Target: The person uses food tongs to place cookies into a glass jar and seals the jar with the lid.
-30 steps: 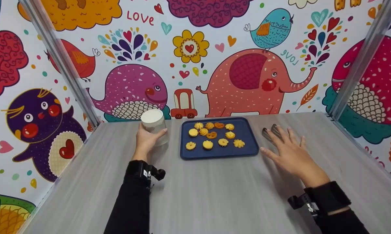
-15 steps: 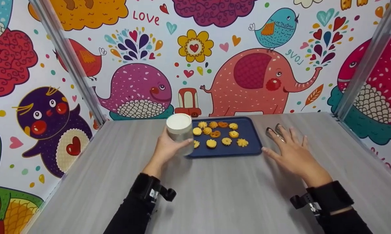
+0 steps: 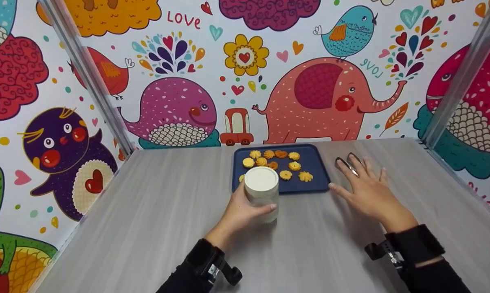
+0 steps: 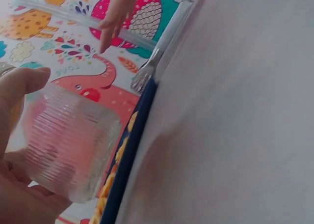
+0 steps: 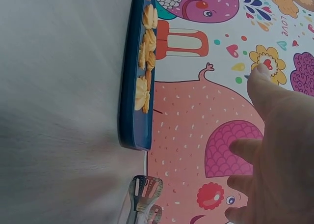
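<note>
My left hand (image 3: 241, 209) grips a clear jar (image 3: 261, 179) with a white lid, thumb on the near side and fingers round the far side. In the head view the jar overlaps the near edge of a dark blue tray (image 3: 319, 160). The left wrist view shows the jar's ribbed clear wall (image 4: 73, 140). Spread fingers mark my right hand (image 3: 367, 197), held above a pair of metal tongs (image 5: 145, 187) right of the tray. That hand's fingers stand apart from the tongs in the right wrist view. Several cookies (image 3: 305, 176) lie on the tray, some hidden behind the jar.
A grey wood-grain table (image 3: 167, 195) extends in front of and beside the tray. Behind it rises a wall (image 3: 245, 24) printed with cartoon animals. Metal posts (image 3: 92, 81) stand at the left and right corners.
My left hand has carried the jar from left of the tray rightward and nearer to me, to the tray's front edge. The right hand stays over the tongs.
</note>
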Demonstrator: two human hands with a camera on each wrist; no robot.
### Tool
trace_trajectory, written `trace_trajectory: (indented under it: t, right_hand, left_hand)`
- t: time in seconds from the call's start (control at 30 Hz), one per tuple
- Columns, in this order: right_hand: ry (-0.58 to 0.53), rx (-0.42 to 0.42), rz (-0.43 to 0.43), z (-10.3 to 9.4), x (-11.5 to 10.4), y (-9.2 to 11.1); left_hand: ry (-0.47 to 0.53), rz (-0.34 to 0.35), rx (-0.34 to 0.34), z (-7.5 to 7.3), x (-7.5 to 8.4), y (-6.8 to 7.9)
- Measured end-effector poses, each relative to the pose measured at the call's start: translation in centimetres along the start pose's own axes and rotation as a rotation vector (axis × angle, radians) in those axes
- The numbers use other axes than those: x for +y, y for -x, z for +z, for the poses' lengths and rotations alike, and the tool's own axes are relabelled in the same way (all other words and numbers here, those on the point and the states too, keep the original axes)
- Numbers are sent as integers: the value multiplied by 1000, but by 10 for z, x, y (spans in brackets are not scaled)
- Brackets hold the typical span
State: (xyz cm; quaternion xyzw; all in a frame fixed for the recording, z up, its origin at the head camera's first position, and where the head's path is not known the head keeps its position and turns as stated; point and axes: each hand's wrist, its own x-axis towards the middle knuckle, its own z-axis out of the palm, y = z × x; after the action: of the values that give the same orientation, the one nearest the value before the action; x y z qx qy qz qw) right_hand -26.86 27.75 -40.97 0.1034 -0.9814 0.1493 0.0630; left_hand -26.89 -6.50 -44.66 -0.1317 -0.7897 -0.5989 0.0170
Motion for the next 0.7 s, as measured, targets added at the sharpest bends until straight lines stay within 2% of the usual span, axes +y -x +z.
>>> trace_trajectory:
  t: [0.2, 0.43, 0.7]
  right_hand:
    - [7, -9, -12, 1, -2, -1]
    - [7, -5, -13, 3, 0, 1]
    - [6, -18, -12, 5, 3, 0]
  left_hand:
    - [29, -13, -43, 12, -2, 8]
    - [32, 5, -99, 24, -10, 11]
    - [53, 2, -97, 32, -22, 16]
